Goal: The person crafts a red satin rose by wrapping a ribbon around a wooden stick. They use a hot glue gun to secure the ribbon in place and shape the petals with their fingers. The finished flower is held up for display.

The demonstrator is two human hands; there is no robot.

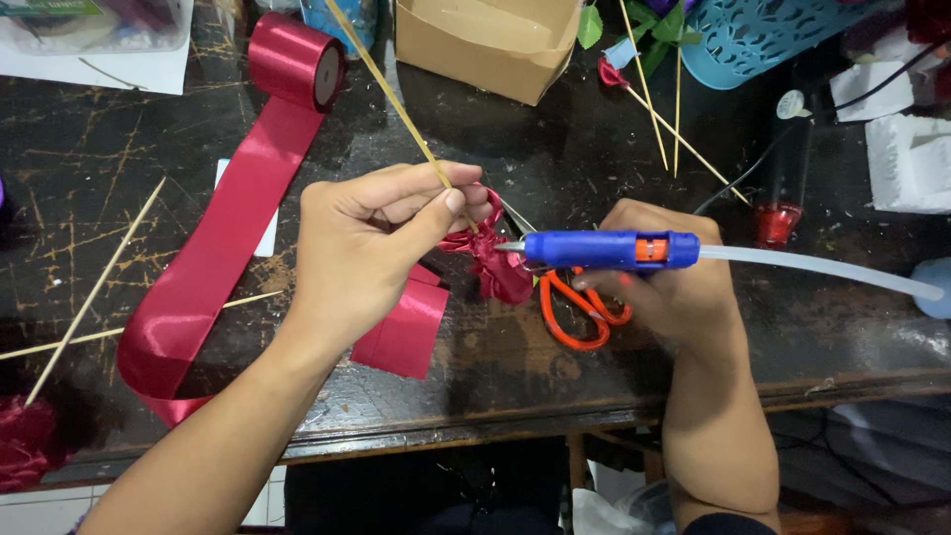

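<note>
Left hand (362,253) over the middle of the dark scratched surface (79,178), fingers (451,203) pinched together on a thin wooden stick (396,104) carrying a small red ribbon flower (495,263) at its lower end. Right hand (674,287) just beside, fingers clamped around a blue glue gun (604,250), nozzle touching the flower, clear glue rod (822,267) trailing toward the right edge. Orange-handled scissors (580,312) lying beneath the gun, near the front edge. Red ribbon roll (297,64) near the back edge, its strip looping down the left side. Cardboard box (485,45) and blue basket (763,35) along the back edge. Loose sticks (94,292) at left.
</note>
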